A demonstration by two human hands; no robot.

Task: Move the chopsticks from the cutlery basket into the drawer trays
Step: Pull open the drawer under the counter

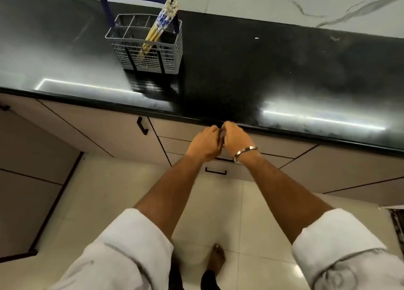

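A grey wire-mesh cutlery basket (150, 58) with a dark blue handle stands on the black countertop (251, 71), left of centre. Several chopsticks (159, 25), cream with blue-and-white upper ends, lean inside it towards the back right. Below the counter's front edge, my left hand (204, 144) and my right hand (237, 139) meet at the shut top drawer (175, 129). The fingers of both hands curl round its dark handle (222, 134), which is mostly hidden between them. My right wrist wears a metal bangle. No drawer trays are in view.
Below the top drawer are more shut drawers, one with a black handle (216, 171). A cabinet door with a black handle (142, 125) is to the left. A marble wall rises behind the counter. My bare foot (216, 257) stands on the tiled floor.
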